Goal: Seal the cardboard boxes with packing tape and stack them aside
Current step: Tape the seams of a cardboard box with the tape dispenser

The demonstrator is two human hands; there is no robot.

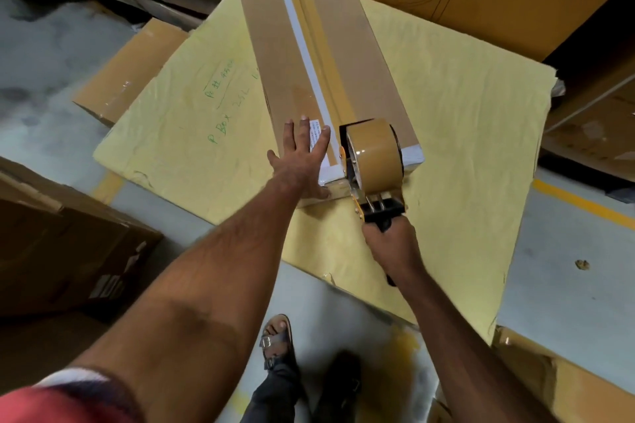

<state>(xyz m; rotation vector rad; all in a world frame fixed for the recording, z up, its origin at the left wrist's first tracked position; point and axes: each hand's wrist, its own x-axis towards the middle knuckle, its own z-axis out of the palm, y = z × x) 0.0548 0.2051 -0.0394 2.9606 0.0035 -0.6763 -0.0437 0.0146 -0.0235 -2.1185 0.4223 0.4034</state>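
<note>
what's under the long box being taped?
The long box lies on a yellow sheet spread over flattened cardboard, which sticks out at the sheet's left edge. Anything directly beneath the box is hidden.

The long brown box (323,55) lies flat on yellow sheet (464,134), running away from me, brown tape (319,41) laid along its top seam beside a white strip, while my tape gun (372,161) with its brown roll sits at the near end.

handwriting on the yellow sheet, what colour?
Green, on the yellow sheet left of the box; head view.
</note>
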